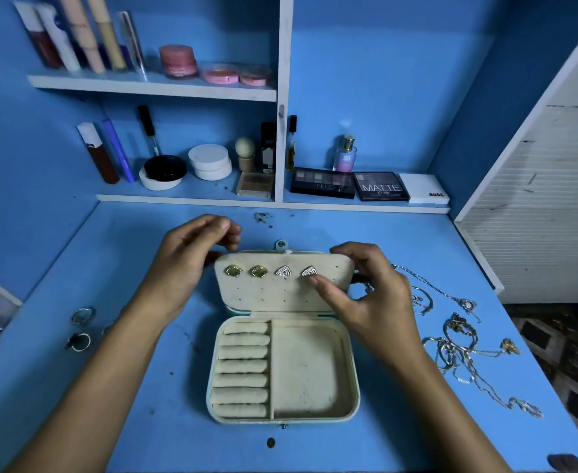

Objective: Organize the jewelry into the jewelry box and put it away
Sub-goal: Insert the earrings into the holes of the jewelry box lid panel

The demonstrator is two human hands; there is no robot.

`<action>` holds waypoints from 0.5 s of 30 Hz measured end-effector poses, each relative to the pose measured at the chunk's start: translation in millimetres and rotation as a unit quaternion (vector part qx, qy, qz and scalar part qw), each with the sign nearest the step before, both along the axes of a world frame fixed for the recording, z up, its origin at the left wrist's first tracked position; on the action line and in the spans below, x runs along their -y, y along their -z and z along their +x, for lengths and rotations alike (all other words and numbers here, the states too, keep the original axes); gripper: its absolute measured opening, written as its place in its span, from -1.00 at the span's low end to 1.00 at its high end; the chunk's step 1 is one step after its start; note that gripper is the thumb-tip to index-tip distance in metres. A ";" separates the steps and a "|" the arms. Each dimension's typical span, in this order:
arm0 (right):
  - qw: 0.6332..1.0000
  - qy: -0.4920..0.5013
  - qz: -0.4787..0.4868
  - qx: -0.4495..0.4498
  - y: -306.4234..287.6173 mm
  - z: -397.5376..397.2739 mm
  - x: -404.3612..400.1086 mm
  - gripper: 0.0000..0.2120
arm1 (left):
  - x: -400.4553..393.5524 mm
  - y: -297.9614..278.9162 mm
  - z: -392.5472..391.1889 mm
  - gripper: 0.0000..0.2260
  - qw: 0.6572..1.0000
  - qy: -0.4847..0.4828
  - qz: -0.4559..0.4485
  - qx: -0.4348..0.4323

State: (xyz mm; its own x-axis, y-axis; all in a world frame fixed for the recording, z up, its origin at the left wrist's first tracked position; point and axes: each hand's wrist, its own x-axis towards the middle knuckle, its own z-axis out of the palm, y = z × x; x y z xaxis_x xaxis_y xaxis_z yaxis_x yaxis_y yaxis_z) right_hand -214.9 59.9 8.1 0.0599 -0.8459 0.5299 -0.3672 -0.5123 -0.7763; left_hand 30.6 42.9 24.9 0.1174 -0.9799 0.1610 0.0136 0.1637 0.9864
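Note:
An open jewelry box (308,370) lies in the middle of the blue desk, with cream ring rolls on the left and a bare compartment on the right. Its raised lid (273,295) carries two gold earrings (246,271) and two silver triangular earrings (296,271). My right hand (366,302) grips the lid's right edge, its thumb pressing just below the rightmost silver earring. My left hand (185,264) hovers at the lid's upper left corner with curled fingers; whether it pinches anything is hidden.
Rings (79,329) lie on the desk to the left of the box. Tangled chains and necklaces (458,343) spread to its right. Cosmetics, palettes (349,186) and a perfume bottle (345,155) fill the shelves behind. A white louvred door (547,216) stands at the right.

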 end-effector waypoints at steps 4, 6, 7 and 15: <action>0.999 0.010 0.040 -0.001 -6.0 3.6 12.3 -0.62 | -5.6 14.8 0.2 -0.80 0.996 -0.084 0.002 -0.036; 0.998 0.013 0.059 -0.009 -7.2 5.2 18.7 -0.63 | -8.7 19.7 -0.3 -0.83 0.994 -0.109 0.000 -0.034; 0.998 0.014 0.066 -0.016 -7.7 5.2 21.7 -0.63 | -10.3 21.1 -2.1 -0.83 0.993 -0.115 -0.004 -0.026; 0.986 0.014 0.141 -0.089 -8.5 4.3 41.5 -0.55 | -16.6 43.3 -0.5 -0.90 0.984 -0.125 -0.009 0.130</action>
State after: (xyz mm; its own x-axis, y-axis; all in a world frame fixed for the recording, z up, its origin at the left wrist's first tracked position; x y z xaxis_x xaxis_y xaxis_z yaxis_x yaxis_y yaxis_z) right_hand -210.7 18.4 16.6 0.1045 -0.9609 0.2563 -0.5215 -0.2724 -0.8086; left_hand 30.0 59.5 -18.4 0.3075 -0.9221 0.2350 -0.2815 0.1478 0.9481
